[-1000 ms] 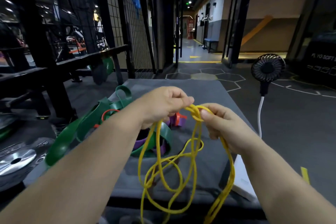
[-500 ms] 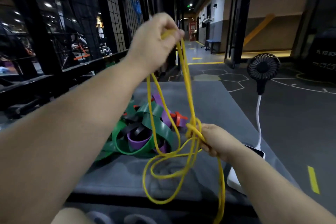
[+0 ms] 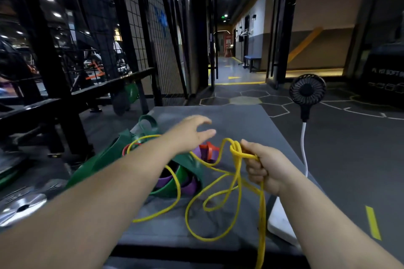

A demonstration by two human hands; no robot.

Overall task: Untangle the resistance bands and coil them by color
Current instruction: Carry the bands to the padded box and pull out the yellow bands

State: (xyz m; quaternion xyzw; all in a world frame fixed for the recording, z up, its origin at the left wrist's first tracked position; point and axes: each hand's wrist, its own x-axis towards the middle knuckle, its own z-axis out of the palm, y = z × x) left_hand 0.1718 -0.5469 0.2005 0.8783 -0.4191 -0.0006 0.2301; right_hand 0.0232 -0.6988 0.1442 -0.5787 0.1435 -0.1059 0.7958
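Surface (image 3: 240,120), grey, beneath both hands. Gripped a knotted bunch of the yellow band (image 3: 235,149) in the clenched right hand (image 3: 264,168), at 3 o'clock. Held the left hand (image 3: 192,132) open, fingers spread, grasping nothing, above the green band (image 3: 98,164), purple band (image 3: 164,180) and red band (image 3: 208,148) piled at 9 o'clock. Had loose yellow loops lying toward 6 o'clock.

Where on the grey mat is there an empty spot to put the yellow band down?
The grey mat is bare at its far right corner, past the left hand and right of the pile of bands. The middle is crowded: yellow band loops sprawl there below the right hand.
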